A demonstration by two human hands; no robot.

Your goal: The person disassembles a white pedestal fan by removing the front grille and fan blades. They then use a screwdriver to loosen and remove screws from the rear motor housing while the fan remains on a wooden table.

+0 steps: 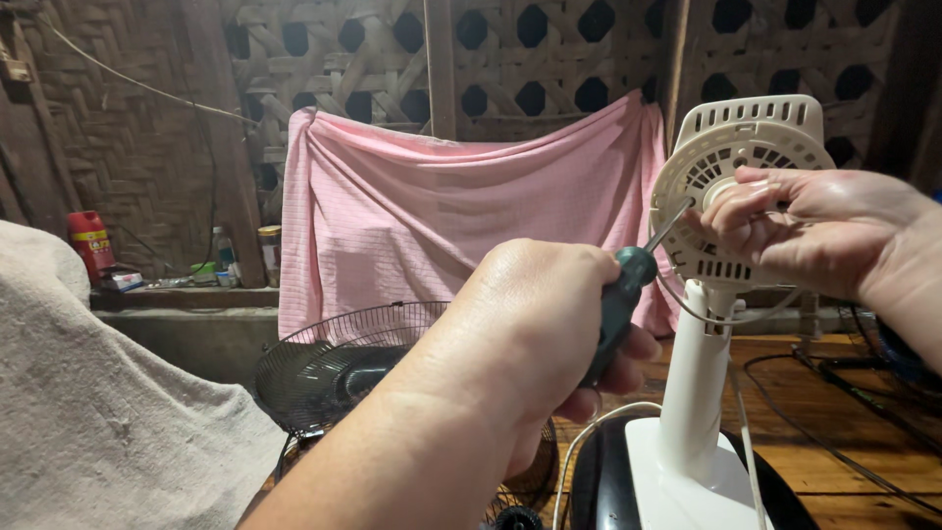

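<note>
Screwdriver at a white fan motor housing, before a pink cloth.

Round white plastic fan motor housing point(738, 186) on its stand, gripped by the right hand point(805, 231); left hand point(535, 339) fisted around the green-handled screwdriver point(633, 285), tip touching the housing. Red canister point(89, 242) stands far left on a ledge.

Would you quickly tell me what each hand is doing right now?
Left hand: closed around the green-handled screwdriver.
Right hand: fingers curled on the white fan motor housing, steadying it.
</note>
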